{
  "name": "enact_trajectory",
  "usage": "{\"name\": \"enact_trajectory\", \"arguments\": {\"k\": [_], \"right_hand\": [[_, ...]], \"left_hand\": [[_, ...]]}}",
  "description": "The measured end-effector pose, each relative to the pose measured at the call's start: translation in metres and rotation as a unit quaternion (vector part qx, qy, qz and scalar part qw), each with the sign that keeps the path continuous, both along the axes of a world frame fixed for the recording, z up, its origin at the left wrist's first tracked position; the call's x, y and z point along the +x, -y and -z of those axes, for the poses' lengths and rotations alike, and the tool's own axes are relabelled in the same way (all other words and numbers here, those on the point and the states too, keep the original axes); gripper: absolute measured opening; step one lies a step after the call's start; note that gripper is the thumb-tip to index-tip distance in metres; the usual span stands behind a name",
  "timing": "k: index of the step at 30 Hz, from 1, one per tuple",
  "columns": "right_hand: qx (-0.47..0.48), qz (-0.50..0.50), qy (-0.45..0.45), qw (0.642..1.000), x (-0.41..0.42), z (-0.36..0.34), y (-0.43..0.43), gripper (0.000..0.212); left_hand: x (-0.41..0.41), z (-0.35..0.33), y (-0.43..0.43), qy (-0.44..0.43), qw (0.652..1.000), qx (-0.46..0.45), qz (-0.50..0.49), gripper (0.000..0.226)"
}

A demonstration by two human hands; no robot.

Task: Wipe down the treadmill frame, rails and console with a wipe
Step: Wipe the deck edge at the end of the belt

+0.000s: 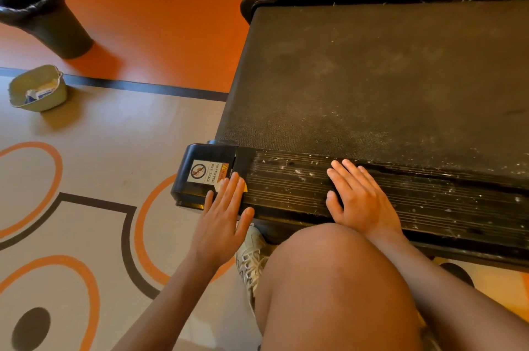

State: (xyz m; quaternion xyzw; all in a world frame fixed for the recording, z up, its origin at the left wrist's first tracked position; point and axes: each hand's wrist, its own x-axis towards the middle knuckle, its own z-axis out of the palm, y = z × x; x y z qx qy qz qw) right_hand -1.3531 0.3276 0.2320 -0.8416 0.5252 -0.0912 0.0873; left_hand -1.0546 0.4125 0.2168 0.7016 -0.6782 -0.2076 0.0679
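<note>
Lower centre, our left hand (224,210) pressed the wipe (245,186) flat, right hand (356,197) resting released on the rail (429,196); we judged long overlapping strokes best.

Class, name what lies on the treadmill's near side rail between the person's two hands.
In the head view, only the ribbed side rail itself, flecked with white specks, lies between the left hand and the right hand.

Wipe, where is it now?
Head view, centre-left: the wipe lies under the left hand, at the end of the near rail beside the warning sticker.
</note>
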Motion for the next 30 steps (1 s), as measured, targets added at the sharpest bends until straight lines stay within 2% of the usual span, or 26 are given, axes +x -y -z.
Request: {"name": "enact_trajectory", "arguments": {"k": [3,10,13,20,24,30], "right_hand": [[-0.001,-0.003,0.001,1.000,-0.001,0.002,0.001,0.059],[0.015,-0.006,0.000,1.000,-0.003,0.001,0.002,0.059],[0.014,-0.007,0.000,1.000,-0.005,0.002,0.003,0.058],[0.018,0.000,0.008,1.000,-0.002,0.002,0.001,0.060],[0.022,0.000,0.006,1.000,-0.003,0.002,0.002,0.061],[0.023,-0.002,0.008,1.000,-0.002,0.002,0.002,0.060]], "left_hand": [[0.003,0.001,0.009,0.019,1.000,-0.008,0.011,0.063],[-0.003,-0.001,0.102,0.043,0.998,0.009,0.041,0.067],[-0.006,0.000,0.091,0.033,0.999,0.005,0.041,0.068],[-0.015,0.001,0.001,0.004,1.000,-0.019,-0.005,0.059],[-0.019,0.004,0.032,0.030,0.999,-0.035,0.000,0.058],[-0.019,0.002,0.094,0.013,1.000,-0.007,-0.004,0.058]]}}
